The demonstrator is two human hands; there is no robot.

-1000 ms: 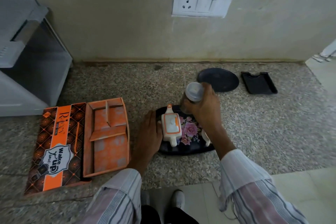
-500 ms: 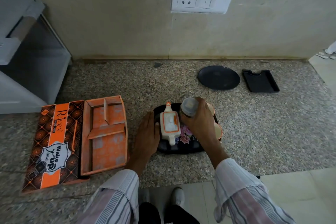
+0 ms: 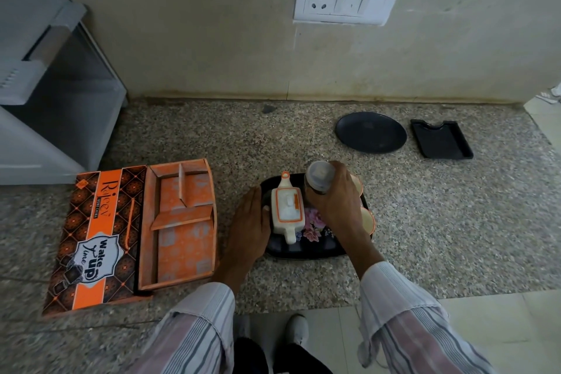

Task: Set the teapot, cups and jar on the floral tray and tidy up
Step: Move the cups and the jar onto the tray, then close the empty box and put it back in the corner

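Teapot (image 3: 287, 212) upright on the floral tray (image 3: 303, 247), left hand (image 3: 249, 222) flat and open against the tray's left edge, holding nothing. Jar (image 3: 318, 181) gripped in the closed right hand (image 3: 335, 202), low over the tray's back, cups (image 3: 368, 220) crowded just right. Likely trouble: jar knocking teapot or cups, or tipping if released crooked.

A speckled granite counter (image 3: 212, 136) is carrying the floral tray (image 3: 303, 250); left of it an orange box (image 3: 133, 234) is lying, behind-right a round black plate (image 3: 371, 132) and a black holder (image 3: 441, 139).
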